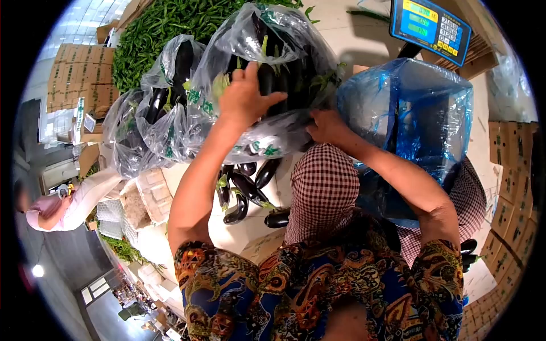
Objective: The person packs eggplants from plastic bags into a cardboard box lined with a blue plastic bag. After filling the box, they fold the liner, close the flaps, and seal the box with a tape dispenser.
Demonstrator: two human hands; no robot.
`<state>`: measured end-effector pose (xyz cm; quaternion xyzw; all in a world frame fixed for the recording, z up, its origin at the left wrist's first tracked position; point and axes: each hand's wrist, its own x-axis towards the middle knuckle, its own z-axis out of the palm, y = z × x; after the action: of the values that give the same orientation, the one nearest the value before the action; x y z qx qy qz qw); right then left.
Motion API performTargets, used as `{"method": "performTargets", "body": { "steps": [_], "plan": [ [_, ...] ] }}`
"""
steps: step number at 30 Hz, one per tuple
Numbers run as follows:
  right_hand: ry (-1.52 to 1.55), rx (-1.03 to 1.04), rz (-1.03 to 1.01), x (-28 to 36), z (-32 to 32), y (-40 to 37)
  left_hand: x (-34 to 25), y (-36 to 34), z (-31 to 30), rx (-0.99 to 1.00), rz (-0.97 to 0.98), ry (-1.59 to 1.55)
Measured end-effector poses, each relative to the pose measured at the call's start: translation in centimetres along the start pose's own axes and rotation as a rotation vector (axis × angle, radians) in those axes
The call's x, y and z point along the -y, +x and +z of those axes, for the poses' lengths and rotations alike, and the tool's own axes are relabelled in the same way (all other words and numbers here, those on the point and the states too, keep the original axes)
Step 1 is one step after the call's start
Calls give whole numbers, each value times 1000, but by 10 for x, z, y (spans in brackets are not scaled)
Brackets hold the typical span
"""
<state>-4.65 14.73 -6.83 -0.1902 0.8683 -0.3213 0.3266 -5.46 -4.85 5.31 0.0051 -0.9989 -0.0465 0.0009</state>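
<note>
In the head view, a large clear bag (259, 139), printed in green, is standing in front of you and is serving as the landmark for this record. Dark eggplants (296, 77) are filling it and showing through its mouth, green stems upward. Your left hand (243, 95) is lying over that mouth, across the eggplants; its fingers are spreading loosely, thumb out to the side, and are not clenching. Your right hand (330, 128) is resting at the bag's near right edge with its fingers curling; you are hiding the fingertips, so whether they are grasping the film cannot be told.

Smaller clear bags (164, 133) of eggplants are leaning at the large bag's left side. Loose eggplants (244, 186) are lying on the floor (278, 190) between the large bag and you. Your checked-cloth knee (324, 184) is showing just nearer to you than the bag. To the bag's right, a blue plastic liner (421, 133) is standing open, and a scale display (430, 28) is showing beyond it. Green peppers (148, 42) are heaping up behind the bag, to its left. Well apart on the bag's left, another person (51, 213) is wearing pale pink.
</note>
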Motion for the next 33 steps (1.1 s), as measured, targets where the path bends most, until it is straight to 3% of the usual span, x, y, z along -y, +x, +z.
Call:
{"method": "performTargets", "body": {
  "steps": [2, 4, 5, 7, 8, 9, 12, 16, 20, 21, 22, 24, 25, 27, 28, 29, 31, 32, 33],
  "plan": [
    [-53, 103, -42, 8, -15, -4, -4, 12, 4, 159, -85, -14],
    [64, 79, -185, 9, -31, -10, 1, 19, -7, 259, -128, -126],
    [121, 70, -260, 10, -39, -14, 9, 21, -20, 282, -172, -344],
    [146, 106, -255, 20, -58, -22, 24, 19, -38, 61, -119, -819],
    [214, 96, -254, 18, -60, -23, 39, 22, -42, 107, -202, -1165],
    [280, 88, -255, 17, -61, -25, 44, 23, -49, 41, -127, -1380],
    [290, 61, -252, 29, -74, -37, 48, 17, -67, 85, -146, -1641],
    [266, -119, -379, 42, -90, -56, 26, 9, -71, 260, -240, -1460],
    [14, -213, -434, 59, -104, -30, 1, -4, -69, 447, 57, -1058],
    [9, -204, -417, 64, -106, -15, -9, -11, -69, 475, 18, -1003],
    [4, -192, -399, 65, -108, 0, -16, -18, -73, 496, -6, -1010],
    [29, -518, -519, 59, -110, 33, -14, -27, -72, 510, -11, -1117],
    [101, -517, -482, 67, -137, 30, -12, -29, -71, 538, -18, -1136],
    [278, -591, -612, 65, -160, 46, -7, -33, -68, 585, -42, -1176],
    [329, -618, -648, 69, -171, 50, -2, -34, -62, 556, 45, -991],
    [329, -640, -626, 70, -176, 49, -4, -39, -58, 597, 33, -1088],
    [329, -654, -565, 69, -182, 40, -10, -44, -72, 528, 67, -845],
    [330, -642, -522, 65, -181, 33, -7, -44, -75, 423, 43, -985],
    [423, -471, -424, 51, -178, 31, -1, -44, -78, 311, 9, -1122]
  ]
}}
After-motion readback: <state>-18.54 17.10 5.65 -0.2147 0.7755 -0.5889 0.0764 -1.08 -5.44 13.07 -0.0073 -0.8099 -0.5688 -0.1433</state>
